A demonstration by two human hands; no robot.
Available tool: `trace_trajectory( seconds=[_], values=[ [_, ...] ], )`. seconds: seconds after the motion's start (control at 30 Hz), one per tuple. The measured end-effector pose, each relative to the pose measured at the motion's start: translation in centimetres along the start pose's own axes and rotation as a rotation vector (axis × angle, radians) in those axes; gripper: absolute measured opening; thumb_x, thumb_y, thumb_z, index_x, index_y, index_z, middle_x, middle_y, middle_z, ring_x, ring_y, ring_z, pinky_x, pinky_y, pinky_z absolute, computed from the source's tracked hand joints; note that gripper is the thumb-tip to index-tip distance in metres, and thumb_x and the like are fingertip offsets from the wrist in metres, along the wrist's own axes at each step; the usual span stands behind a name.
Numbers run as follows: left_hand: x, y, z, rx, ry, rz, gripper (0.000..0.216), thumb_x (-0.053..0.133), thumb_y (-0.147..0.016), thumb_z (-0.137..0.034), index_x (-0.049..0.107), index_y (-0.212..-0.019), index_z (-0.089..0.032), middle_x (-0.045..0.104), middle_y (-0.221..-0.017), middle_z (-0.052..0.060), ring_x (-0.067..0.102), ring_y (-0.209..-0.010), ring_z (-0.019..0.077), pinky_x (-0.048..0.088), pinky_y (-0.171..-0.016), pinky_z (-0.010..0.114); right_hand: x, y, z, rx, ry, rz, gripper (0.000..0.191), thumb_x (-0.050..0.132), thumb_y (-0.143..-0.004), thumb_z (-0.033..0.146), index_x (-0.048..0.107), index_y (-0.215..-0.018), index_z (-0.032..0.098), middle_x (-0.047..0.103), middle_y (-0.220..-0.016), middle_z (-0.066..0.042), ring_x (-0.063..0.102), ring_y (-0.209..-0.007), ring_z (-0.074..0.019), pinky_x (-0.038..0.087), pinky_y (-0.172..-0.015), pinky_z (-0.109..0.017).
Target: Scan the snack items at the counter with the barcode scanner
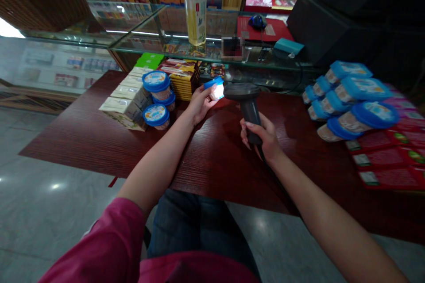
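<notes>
My left hand [200, 102] is closed around a small blue-lidded cup [215, 88], tilted on its side and lit bright by the scanner's light. My right hand [261, 138] grips the handle of a black barcode scanner [245, 99], whose head sits right beside the cup. Both are held above a dark red wooden table [212, 154].
Left of my left hand stand three blue-lidded cups [156, 97] beside stacked boxes [128, 99] and yellow-red packs [181, 77]. Several more blue-lidded cups [355, 97] lie at the right over red packets [388, 159]. A glass counter [186, 44] with a bottle [195, 6] stands behind.
</notes>
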State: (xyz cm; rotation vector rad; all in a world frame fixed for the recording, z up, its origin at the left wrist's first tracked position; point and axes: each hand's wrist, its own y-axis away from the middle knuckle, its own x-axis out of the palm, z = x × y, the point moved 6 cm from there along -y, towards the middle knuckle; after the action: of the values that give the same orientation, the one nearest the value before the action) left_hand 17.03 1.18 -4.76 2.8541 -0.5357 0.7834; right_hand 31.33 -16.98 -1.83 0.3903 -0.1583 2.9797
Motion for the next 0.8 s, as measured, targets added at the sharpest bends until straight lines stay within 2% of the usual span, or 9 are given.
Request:
trace_trajectory(
  seconds=[0.07, 0.17, 0.27, 0.33, 0.4, 0.5, 0.6, 0.7, 0.8],
  values=[
    [-0.3, -0.2, 0.1, -0.018, -0.007, -0.020, 0.032, 0.087, -0.084, -0.030, 0.066, -0.107, -0.020, 0.079, -0.124, 0.010, 0.072, -0.130, 0.0272, 0.058, -0.111, 0.047, 0.0, 0.0, -0.1, 0.000, -0.015, -0.004, 0.025, 0.081, -0.083, 0.039, 0.064, -0.093, 0.024, 0.060, -0.075, 0.004, 0.055, -0.045, -0.0098, 0.040, -0.031, -0.021],
    [-0.7, -0.5, 0.5, -0.019, -0.013, -0.038, 0.040, 0.089, -0.083, -0.032, 0.065, -0.112, -0.021, 0.079, -0.124, 0.010, 0.073, -0.127, 0.0263, 0.061, -0.107, 0.042, -0.3, -0.2, -0.1, -0.008, -0.045, -0.018, 0.027, 0.082, -0.081, 0.040, 0.062, -0.089, 0.023, 0.061, -0.076, 0.004, 0.054, -0.045, -0.0093, 0.040, -0.030, -0.021],
    [-0.7, -0.4, 0.6, 0.057, -0.086, -0.058, 0.055, 0.092, -0.079, -0.032, 0.063, -0.126, -0.024, 0.076, -0.132, 0.008, 0.073, -0.127, 0.0264, 0.063, -0.104, 0.040, -1.1, -0.7, 0.0, -0.031, -0.056, -0.071, 0.030, 0.083, -0.080, 0.042, 0.059, -0.088, 0.024, 0.061, -0.077, 0.005, 0.054, -0.046, -0.0096, 0.041, -0.031, -0.022],
    [0.1, 0.2, 0.3, 0.144, -0.193, -0.029, 0.069, 0.095, -0.075, -0.034, 0.061, -0.136, -0.028, 0.073, -0.139, 0.007, 0.071, -0.130, 0.0276, 0.062, -0.106, 0.040, -2.1, -0.8, 0.5, -0.091, -0.036, -0.137, 0.033, 0.084, -0.079, 0.044, 0.058, -0.089, 0.025, 0.061, -0.075, 0.005, 0.054, -0.046, -0.0102, 0.043, -0.032, -0.023],
    [1.6, 1.1, 0.0, 0.224, -0.313, 0.055, 0.081, 0.097, -0.072, -0.040, 0.060, -0.143, -0.029, 0.072, -0.143, 0.009, 0.070, -0.134, 0.0295, 0.061, -0.110, 0.042, -3.3, -0.4, 1.7, -0.196, -0.003, -0.223, 0.036, 0.084, -0.079, 0.046, 0.057, -0.092, 0.026, 0.061, -0.075, 0.005, 0.054, -0.047, -0.0108, 0.045, -0.035, -0.024],
    [5.0, 3.2, -0.5, 0.318, -0.448, 0.217, 0.088, 0.098, -0.070, -0.047, 0.060, -0.145, -0.025, 0.071, -0.146, 0.013, 0.070, -0.134, 0.0318, 0.057, -0.116, 0.046, -5.6, 1.8, 3.6, -0.370, 0.061, -0.383, 0.035, 0.082, -0.083, 0.046, 0.058, -0.101, 0.027, 0.062, -0.078, 0.005, 0.053, -0.048, -0.0109, 0.047, -0.039, -0.025],
    [9.5, 5.2, -0.4, 0.402, -0.525, 0.361, 0.086, 0.098, -0.072, -0.050, 0.061, -0.144, -0.023, 0.069, -0.150, 0.015, 0.069, -0.136, 0.0323, 0.055, -0.118, 0.049, -8.3, 5.9, 4.8, -0.484, 0.157, -0.574, 0.040, 0.080, -0.086, 0.045, 0.059, -0.115, 0.029, 0.065, -0.086, 0.003, 0.055, -0.051, -0.0118, 0.050, -0.044, -0.027],
    [15.2, 6.2, 0.5, 0.442, -0.512, 0.468, 0.081, 0.095, -0.076, -0.050, 0.059, -0.143, -0.025, 0.067, -0.153, 0.015, 0.067, -0.138, 0.0323, 0.055, -0.118, 0.049, -10.7, 10.4, 5.2, -0.534, 0.275, -0.752, 0.044, 0.077, -0.088, 0.047, 0.058, -0.124, 0.030, 0.065, -0.089, 0.001, 0.055, -0.053, -0.0137, 0.053, -0.048, -0.030],
    [21.7, 6.0, 1.7, 0.475, -0.459, 0.534, 0.076, 0.093, -0.080, -0.046, 0.058, -0.144, -0.024, 0.067, -0.153, 0.015, 0.067, -0.139, 0.0322, 0.054, -0.119, 0.050, -12.5, 14.2, 5.7, -0.573, 0.375, -0.921, 0.047, 0.073, -0.091, 0.050, 0.054, -0.129, 0.031, 0.063, -0.091, -0.001, 0.056, -0.055, -0.0159, 0.055, -0.052, -0.035]
  ],
)
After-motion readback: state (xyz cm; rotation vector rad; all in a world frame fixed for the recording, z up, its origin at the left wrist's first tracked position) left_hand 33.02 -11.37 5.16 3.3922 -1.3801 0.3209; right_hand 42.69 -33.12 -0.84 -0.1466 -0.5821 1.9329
